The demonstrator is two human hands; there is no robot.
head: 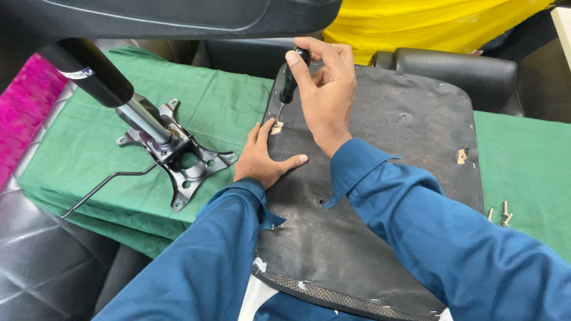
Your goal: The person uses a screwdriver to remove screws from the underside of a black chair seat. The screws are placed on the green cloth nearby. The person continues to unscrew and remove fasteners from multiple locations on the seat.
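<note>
We see the right hand (324, 95) closed around the black handle of a screwdriver (288, 86), fingers wrapped and thumb pressed along the top of the handle, the tool held nearly upright. Its tip stands at a small pale mounting spot (276, 127) near the left edge of an upturned chair seat (392, 154), whose dark fabric underside faces up. The left hand (262, 160) lies flat and spread on that same left edge, palm down, fingers just beside the screwdriver tip, gripping nothing.

The seat rests on a green cloth (83, 148) that covers the bench, and reaches from the bench's near edge to its far edge. On the cloth toward the left edge of the bench lies a black metal chair mechanism plate (184, 163) with a gas cylinder (113, 89) rising from it and a thin lever rod (104, 187) sticking out. Near the right edge, a few loose bolts (502, 214) lie on the cloth, well apart from the hands.
</note>
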